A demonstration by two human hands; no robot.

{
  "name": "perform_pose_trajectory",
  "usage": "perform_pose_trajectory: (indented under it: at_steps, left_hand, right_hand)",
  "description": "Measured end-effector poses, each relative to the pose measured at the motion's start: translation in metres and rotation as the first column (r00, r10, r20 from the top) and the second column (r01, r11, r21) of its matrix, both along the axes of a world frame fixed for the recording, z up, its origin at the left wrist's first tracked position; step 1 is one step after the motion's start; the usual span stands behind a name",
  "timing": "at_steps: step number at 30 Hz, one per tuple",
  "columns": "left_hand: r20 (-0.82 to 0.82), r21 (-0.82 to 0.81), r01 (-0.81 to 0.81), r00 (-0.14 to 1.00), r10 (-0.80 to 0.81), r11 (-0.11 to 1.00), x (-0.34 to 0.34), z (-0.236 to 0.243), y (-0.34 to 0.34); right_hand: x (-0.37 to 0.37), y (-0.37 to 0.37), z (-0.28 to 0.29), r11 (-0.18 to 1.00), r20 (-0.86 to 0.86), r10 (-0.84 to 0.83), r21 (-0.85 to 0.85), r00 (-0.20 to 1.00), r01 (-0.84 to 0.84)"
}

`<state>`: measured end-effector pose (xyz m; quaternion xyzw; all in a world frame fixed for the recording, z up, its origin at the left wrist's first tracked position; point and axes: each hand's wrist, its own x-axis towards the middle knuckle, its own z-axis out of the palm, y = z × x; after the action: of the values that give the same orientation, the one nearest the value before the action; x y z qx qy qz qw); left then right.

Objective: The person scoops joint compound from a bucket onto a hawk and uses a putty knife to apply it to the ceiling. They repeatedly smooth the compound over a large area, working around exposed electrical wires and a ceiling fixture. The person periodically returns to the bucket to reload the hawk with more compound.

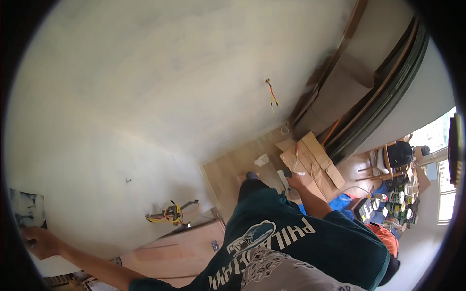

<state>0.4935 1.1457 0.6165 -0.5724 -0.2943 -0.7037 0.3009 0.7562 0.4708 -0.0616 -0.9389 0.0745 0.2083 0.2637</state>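
At the far left my left hand [43,243] is closed round a dark, rounded grip. Next to it a square, flat board [28,207], pale with dark smears, stands against the light wall; I cannot make out whether it is joined to the grip. My right hand [294,181], low on the right of my body, is closed on the dark handle of what looks like a putty knife [282,177], its pale blade partly hidden. Flattened cardboard [315,162] lies on the floor beyond that hand. The smooth wall [160,72] fills the view ahead.
Loose wires [273,97] hang from the wall, and a bundle of cables [173,213] sticks out lower left, above a pinkish board [170,250]. Large rolled sheets [340,97] stand at right. Cans [398,201], a chair [383,162] and blue sheeting [342,203] are beside the window.
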Motion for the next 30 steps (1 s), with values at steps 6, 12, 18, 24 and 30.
perform_pose_trajectory:
  at_steps: [6,12,18,24,30]
  left_hand:
    - [0.039,-0.056,0.117,0.993,-0.114,0.992,0.012,-0.012,-0.033]
    - [-0.063,0.020,0.184,0.981,-0.182,0.983,0.030,-0.004,-0.062]
    - [-0.096,0.034,0.294,0.952,-0.290,0.955,0.046,-0.006,-0.067]
    - [-0.169,0.088,0.306,0.943,-0.288,0.948,0.044,-0.005,-0.066]
    - [-0.152,0.093,0.305,0.945,-0.289,0.948,0.043,-0.011,-0.062]
  right_hand:
    - [0.028,0.024,0.021,0.997,0.056,0.059,0.054,0.997,-0.062]
    - [0.018,0.024,0.031,0.990,-0.005,0.097,0.105,0.995,-0.096]
    - [0.023,-0.021,-0.023,0.998,-0.226,0.051,0.031,0.973,-0.045]
    - [0.024,-0.005,-0.005,0.997,-0.070,0.046,-0.059,0.996,-0.051]
    - [0.069,-0.011,0.015,0.977,0.025,0.203,-0.066,0.979,-0.201]
